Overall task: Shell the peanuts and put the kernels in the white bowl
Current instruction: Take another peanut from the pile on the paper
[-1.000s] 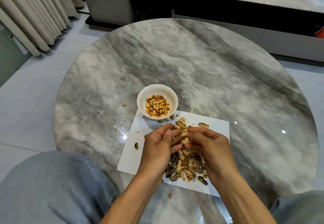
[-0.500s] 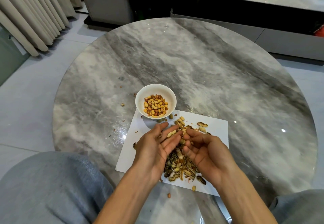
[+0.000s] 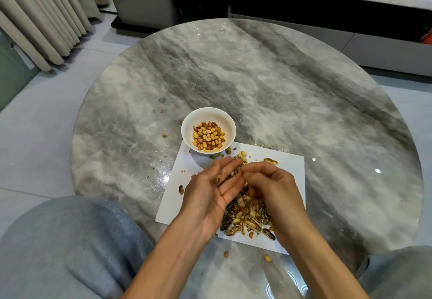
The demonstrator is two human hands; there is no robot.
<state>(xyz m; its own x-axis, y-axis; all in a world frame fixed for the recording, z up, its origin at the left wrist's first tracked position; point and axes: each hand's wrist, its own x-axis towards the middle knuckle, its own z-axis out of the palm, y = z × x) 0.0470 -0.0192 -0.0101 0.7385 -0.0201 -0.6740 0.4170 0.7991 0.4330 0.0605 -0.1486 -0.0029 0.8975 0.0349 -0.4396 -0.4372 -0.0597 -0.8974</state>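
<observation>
Left hand: the left hand (image 3: 211, 190) lies palm-up at centre frame, fingers straight and spread; a small dark fragment sits on the palm, shell or kernel I cannot tell.
Right hand: the right hand (image 3: 272, 187) is knuckles-up just right of it, fingers curled, tips drawn together above the left fingertips; whether they pinch anything is hidden.
Change: one second ago both hands were closed together over a pod; half a second ago the left palm opened with a pale kernel lying on its fingers. That kernel is no longer visible on the palm.
Meaning: judged, the pod is cracked and the right hand is picking out or brushing off the contents; transfer to the bowl is not yet made.
Bowl: the small round white ceramic bowl (image 3: 208, 132) stands above the hands, upper centre-left, on the far-left corner of the white paper sheet (image 3: 289, 165), part-filled with golden shelled kernels (image 3: 208, 138).
Shells: the heap of brown empty shells (image 3: 245, 219) lies on the sheet under the wrists.
Unshelled: a few pale whole peanuts (image 3: 243, 155) rest just beyond the fingertips.
Surface: the round grey marble table (image 3: 257, 83) carries scattered crumbs.
</observation>
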